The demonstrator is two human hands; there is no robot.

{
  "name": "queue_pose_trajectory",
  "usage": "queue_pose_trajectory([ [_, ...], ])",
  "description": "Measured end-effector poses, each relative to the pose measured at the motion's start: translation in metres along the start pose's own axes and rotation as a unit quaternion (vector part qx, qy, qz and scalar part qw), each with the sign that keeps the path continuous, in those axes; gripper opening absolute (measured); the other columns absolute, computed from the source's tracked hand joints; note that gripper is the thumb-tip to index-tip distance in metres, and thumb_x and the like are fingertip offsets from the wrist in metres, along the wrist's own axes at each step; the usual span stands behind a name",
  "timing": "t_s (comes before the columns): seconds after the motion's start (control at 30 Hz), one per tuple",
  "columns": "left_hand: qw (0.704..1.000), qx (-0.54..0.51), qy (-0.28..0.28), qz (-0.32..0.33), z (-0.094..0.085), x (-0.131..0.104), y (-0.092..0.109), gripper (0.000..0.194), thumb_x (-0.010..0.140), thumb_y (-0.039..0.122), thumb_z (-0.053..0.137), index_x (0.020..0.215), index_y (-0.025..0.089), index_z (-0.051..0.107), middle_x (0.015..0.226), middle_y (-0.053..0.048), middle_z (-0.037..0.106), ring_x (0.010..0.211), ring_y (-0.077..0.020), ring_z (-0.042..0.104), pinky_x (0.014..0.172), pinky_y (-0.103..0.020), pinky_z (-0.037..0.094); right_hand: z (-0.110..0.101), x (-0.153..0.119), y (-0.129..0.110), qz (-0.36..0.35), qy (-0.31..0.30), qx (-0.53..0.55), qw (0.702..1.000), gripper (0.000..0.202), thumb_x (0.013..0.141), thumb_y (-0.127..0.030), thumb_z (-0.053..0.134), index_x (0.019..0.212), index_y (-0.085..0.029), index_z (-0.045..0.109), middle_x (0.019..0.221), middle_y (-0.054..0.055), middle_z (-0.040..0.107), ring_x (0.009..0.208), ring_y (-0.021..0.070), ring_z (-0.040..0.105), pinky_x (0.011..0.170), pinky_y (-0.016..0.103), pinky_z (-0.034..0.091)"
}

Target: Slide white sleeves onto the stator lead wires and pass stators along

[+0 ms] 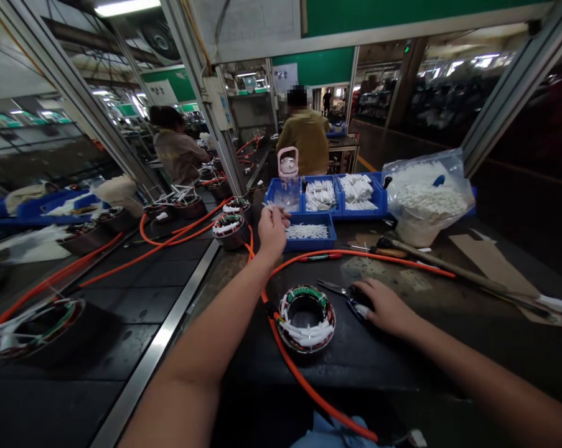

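Note:
My left hand (272,229) is reached forward over the near edge of a small blue bin (332,231) of thin white sticks. Its fingers are closed, with a slim white stick-like piece (269,205) showing between them. On the bench at right, my right hand (387,306) has its fingers curled round the handles of scissors (355,306), whose blades point left. Between my forearms stands a ring-shaped motor stator (307,336), upright, with white sleeved leads laced along its near rim and green and red parts inside. Its orange lead passes close beside it.
Blue bins (384,202) of white sleeves stand behind, with a clear bottle (287,168) in one. At right are a bagged tub (425,205) and a long rod (449,264). An orange cable (355,252) crosses the bench. More stators (230,233) line the left conveyor; two co-workers sit beyond.

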State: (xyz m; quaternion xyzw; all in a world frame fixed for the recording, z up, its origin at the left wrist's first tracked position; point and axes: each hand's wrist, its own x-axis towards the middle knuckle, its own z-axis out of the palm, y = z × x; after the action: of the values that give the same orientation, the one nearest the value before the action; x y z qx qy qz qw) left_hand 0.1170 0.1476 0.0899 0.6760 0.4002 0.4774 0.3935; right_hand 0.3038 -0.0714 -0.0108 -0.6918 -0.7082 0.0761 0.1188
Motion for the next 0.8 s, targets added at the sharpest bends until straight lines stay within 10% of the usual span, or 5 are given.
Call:
queue_pose_trajectory([
  [0.23,0.981,0.166,-0.096,0.014,0.009,0.041,0.005,0.037,0.069,0.019,0.066,0.103,0.009,0.057,0.113,-0.018,0.059,0.111,-0.0276,0.052,0.091,-0.031,0.036,0.029,0.001,-0.001,-0.03,0.113,0.007,0.993,0.049,0.069,-0.009,0.046,0.117,-0.016,0.05,0.12,0.012,0.051,0.113,0.0228,0.046,0.097,0.039,0.037],
  [0.4,0.946,0.194,-0.249,0.073,-0.023,-0.061,0.018,0.028,0.088,0.031,0.04,0.089,0.019,0.066,0.086,-0.005,0.068,0.083,-0.0182,0.062,0.078,-0.027,0.045,-0.002,0.006,0.074,0.069,0.212,-0.054,0.973,0.037,0.084,-0.024,0.04,0.117,-0.009,0.048,0.12,0.018,0.049,0.113,0.0276,0.046,0.095,0.042,0.038],
  [0.5,0.865,0.301,-0.346,0.204,-0.041,-0.143,0.019,0.03,0.084,0.035,0.048,0.108,0.023,0.061,0.092,-0.007,0.066,0.085,-0.0232,0.059,0.078,-0.036,0.045,-0.02,0.008,0.124,0.148,0.171,-0.13,0.965,0.037,0.084,-0.023,0.039,0.112,-0.004,0.05,0.108,0.02,0.056,0.101,0.0305,0.052,0.086,0.042,0.042],
  [0.63,0.858,0.336,-0.234,0.31,-0.036,-0.203,0.001,0.052,0.073,0.033,0.061,0.121,0.014,0.049,0.088,-0.012,0.064,0.076,-0.0242,0.057,0.075,-0.042,0.044,-0.021,0.01,0.149,0.119,0.111,-0.206,0.965,0.034,0.077,-0.014,0.043,0.109,-0.006,0.053,0.103,0.017,0.06,0.092,0.0269,0.056,0.079,0.036,0.043],
  [0.8,0.875,0.28,-0.078,0.386,-0.017,-0.202,-0.021,0.031,0.076,0.026,0.056,0.105,0.014,0.058,0.071,-0.006,0.062,0.061,-0.0179,0.052,0.063,-0.035,0.039,-0.018,0.011,0.142,0.114,0.111,-0.25,0.955,0.029,0.077,-0.008,0.04,0.1,-0.01,0.058,0.09,0.014,0.063,0.085,0.0253,0.056,0.074,0.035,0.04],
])
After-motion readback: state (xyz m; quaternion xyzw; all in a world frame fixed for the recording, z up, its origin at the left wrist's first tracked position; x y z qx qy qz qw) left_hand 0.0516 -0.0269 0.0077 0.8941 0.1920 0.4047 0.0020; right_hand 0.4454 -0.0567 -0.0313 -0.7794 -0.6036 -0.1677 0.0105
